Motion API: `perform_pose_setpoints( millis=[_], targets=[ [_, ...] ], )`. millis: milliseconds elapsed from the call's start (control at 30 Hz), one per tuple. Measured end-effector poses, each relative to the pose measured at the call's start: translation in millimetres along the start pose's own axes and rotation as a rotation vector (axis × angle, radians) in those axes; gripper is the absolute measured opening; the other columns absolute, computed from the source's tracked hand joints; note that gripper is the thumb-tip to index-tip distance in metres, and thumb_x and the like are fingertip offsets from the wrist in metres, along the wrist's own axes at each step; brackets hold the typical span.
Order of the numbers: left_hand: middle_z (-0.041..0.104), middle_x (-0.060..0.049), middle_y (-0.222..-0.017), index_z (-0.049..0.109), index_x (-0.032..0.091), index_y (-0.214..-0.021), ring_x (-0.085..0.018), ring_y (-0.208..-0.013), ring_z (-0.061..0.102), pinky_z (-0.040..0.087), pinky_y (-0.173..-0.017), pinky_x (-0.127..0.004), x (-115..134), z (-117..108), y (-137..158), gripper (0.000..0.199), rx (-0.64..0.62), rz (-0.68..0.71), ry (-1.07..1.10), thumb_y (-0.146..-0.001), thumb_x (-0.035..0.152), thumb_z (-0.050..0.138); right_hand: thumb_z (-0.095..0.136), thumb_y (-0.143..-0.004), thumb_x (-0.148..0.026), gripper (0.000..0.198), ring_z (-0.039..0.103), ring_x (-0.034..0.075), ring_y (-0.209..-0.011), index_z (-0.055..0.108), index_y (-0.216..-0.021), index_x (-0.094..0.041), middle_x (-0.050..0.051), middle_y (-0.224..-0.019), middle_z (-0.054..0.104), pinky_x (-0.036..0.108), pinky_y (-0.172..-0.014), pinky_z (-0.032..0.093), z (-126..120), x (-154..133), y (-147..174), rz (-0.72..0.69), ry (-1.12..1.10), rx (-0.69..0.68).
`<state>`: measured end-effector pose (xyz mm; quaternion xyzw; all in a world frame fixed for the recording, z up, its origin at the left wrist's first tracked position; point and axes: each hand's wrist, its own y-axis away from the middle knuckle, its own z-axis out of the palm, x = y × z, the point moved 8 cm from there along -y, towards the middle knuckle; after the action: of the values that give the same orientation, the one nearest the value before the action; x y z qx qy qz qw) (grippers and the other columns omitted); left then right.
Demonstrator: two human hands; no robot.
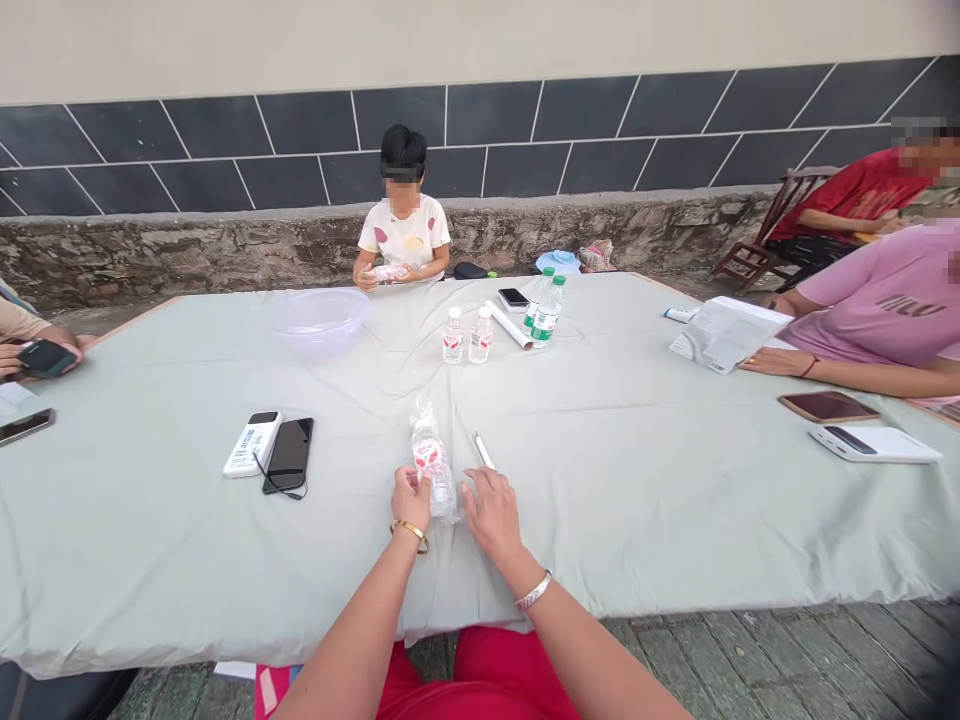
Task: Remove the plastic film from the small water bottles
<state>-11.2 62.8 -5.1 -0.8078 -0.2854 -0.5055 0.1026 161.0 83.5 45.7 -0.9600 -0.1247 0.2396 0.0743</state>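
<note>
In front of me a clear plastic bottle [430, 458] with a red and white label lies on the cloth, its top pointing away. Clear plastic film seems to surround it. My left hand [412, 497], with a gold bangle at the wrist, grips the bottle's left side near its lower half. My right hand [493, 510], wearing a silver bracelet, rests just right of the bottle, fingers loosely apart and holding nothing. Beyond its fingertips lies a white pen [484, 450], partly covered by the hand.
Two small bottles [453, 337], a white roll [509, 326] and green-capped bottles [547, 314] stand or lie farther back. A purple basin [320, 318] is back left. A power bank [253, 445] and phone [288, 456] lie left. Several people sit around the table [600, 480].
</note>
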Motion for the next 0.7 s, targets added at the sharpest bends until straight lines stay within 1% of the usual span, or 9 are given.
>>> perform_pose_setpoints(
  millis=[67,133,233,300,467,533,600,633,700],
  targets=[
    [0.062,-0.006,-0.089,0.046,0.019,-0.094,-0.017,-0.074,0.062,0.047,-0.068,-0.030,0,0,1,0.025,0.003,-0.003,0.001,-0.081,0.040,0.046,0.039,-0.088,-0.045,0.036,0.057,0.020,-0.085,0.055,-0.104,-0.018,0.008,-0.095,0.061,0.029,-0.070,0.041,9,-15,-1,0.035,-0.132,-0.078],
    [0.062,-0.007,-0.089,0.047,0.019,-0.095,-0.017,-0.075,0.062,0.047,-0.069,-0.030,0,-1,2,0.024,0.009,-0.006,0.002,-0.082,0.039,0.045,0.043,-0.084,-0.051,0.035,0.056,0.017,-0.069,0.054,-0.091,-0.019,0.004,-0.082,0.061,0.026,-0.059,0.037,17,-23,-7,0.103,-0.191,-0.136],
    [0.063,-0.008,-0.089,0.048,0.018,-0.095,-0.018,-0.079,0.062,0.047,-0.071,-0.030,-1,-2,2,0.025,0.010,-0.007,0.003,-0.081,0.039,0.047,0.036,-0.088,-0.040,0.028,0.051,0.014,-0.062,0.048,-0.072,-0.020,0.001,-0.070,0.057,0.024,-0.054,0.031,21,-25,-16,0.112,-0.219,-0.123],
    [0.063,-0.008,-0.091,0.049,0.018,-0.096,-0.018,-0.080,0.062,0.048,-0.070,-0.030,-1,-2,2,0.026,0.006,-0.009,0.004,-0.080,0.038,0.049,0.032,-0.089,-0.032,0.027,0.048,0.013,-0.058,0.044,-0.068,-0.021,-0.001,-0.064,0.053,0.023,-0.053,0.029,24,-18,-18,0.125,-0.233,-0.104],
    [0.064,-0.008,-0.095,0.051,0.018,-0.102,-0.019,-0.084,0.062,0.048,-0.073,-0.032,-2,-3,1,0.028,0.006,-0.024,-0.011,-0.079,0.034,0.051,0.035,-0.086,-0.027,0.022,0.047,0.013,-0.056,0.042,-0.066,-0.021,-0.002,-0.058,0.050,0.024,-0.053,0.030,31,17,-16,0.251,-0.214,-0.095],
    [0.063,-0.009,-0.098,0.052,0.018,-0.105,-0.021,-0.087,0.062,0.048,-0.076,-0.033,-1,-5,2,0.029,0.014,-0.033,-0.024,-0.080,0.032,0.050,0.035,-0.086,-0.028,0.021,0.049,0.015,-0.057,0.046,-0.069,-0.021,-0.001,-0.060,0.052,0.025,-0.053,0.033,29,26,-15,0.281,-0.211,-0.090],
    [0.061,-0.010,-0.105,0.053,0.019,-0.111,-0.022,-0.095,0.060,0.046,-0.082,-0.034,3,-8,4,0.033,0.022,-0.012,-0.034,-0.080,0.027,0.049,0.035,-0.085,-0.029,0.020,0.054,0.016,-0.063,0.052,-0.080,-0.019,0.003,-0.073,0.059,0.028,-0.058,0.040,18,28,-14,0.285,-0.232,-0.022],
    [0.059,-0.010,-0.112,0.053,0.021,-0.115,-0.022,-0.101,0.058,0.045,-0.086,-0.035,7,-8,5,0.036,0.022,0.019,-0.025,-0.079,0.024,0.050,0.036,-0.085,-0.028,0.021,0.057,0.018,-0.072,0.054,-0.088,-0.018,0.006,-0.085,0.061,0.031,-0.063,0.043,9,23,-14,0.252,-0.248,0.047],
    [0.053,-0.009,-0.124,0.054,0.024,-0.117,-0.024,-0.111,0.053,0.042,-0.092,-0.036,18,-4,6,0.041,-0.019,0.093,0.065,-0.076,0.020,0.053,0.035,-0.085,-0.024,0.028,0.056,0.022,-0.097,0.053,-0.104,-0.016,0.013,-0.111,0.056,0.037,-0.080,0.046,-14,1,-12,0.087,-0.295,0.208]
  ],
)
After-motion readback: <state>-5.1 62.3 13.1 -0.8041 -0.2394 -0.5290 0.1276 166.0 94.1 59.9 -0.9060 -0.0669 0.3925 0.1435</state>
